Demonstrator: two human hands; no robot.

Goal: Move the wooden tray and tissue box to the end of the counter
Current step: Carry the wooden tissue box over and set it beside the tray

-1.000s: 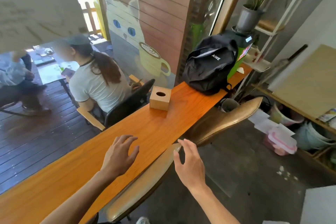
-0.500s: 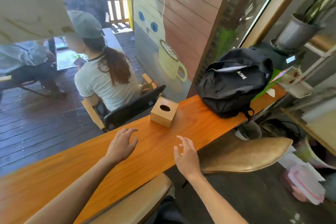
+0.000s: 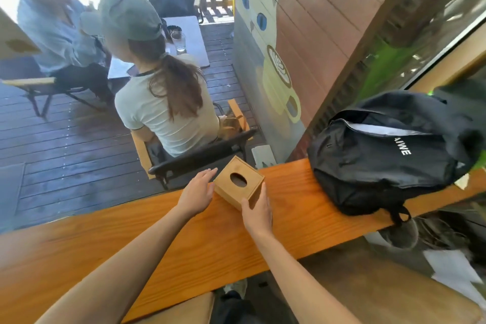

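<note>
A small wooden tissue box (image 3: 238, 182) with an oval hole in its top stands on the orange wooden counter (image 3: 184, 239), near its far edge. My left hand (image 3: 197, 192) is at the box's left side, fingers spread, and I cannot tell whether it touches the box. My right hand (image 3: 257, 208) lies against the box's near right corner, thumb on the front face, fingers along the right side. Neither hand has lifted the box. No wooden tray is in view.
A black backpack (image 3: 389, 150) lies on the counter right of the box. Beyond the counter a person (image 3: 163, 102) sits in a black chair (image 3: 200, 158), another person further left. A padded stool (image 3: 389, 289) stands below the counter, right.
Both hands have reached forward across the counter to the tissue box and now flank it. The view has moved closer to the box and backpack.
</note>
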